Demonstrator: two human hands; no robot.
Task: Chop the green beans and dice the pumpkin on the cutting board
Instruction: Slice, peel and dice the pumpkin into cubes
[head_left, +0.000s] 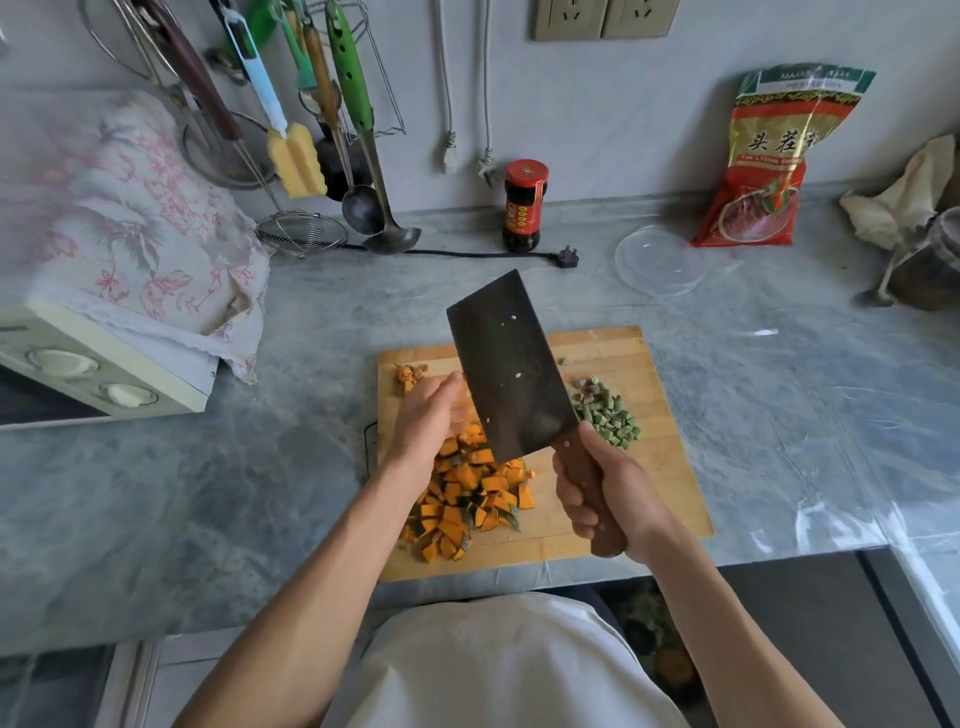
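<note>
Diced pumpkin (467, 499) heaped, beans (608, 415) chopped at two o'clock; right hand (602, 499) grips raised cleaver (509, 369), left hand (431, 415) flat-fingered against the blade.

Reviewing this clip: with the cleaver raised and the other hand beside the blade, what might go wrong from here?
1. The left hand sits right against the raised cleaver, its fingers blurred near the blade face; a slip may nick them.
2. Diced pumpkin is heaped at the cutting board front-left edge; a sweep may push cubes onto the counter.
3. The right hand grip is on the handle only, so the blade may wobble.
</note>
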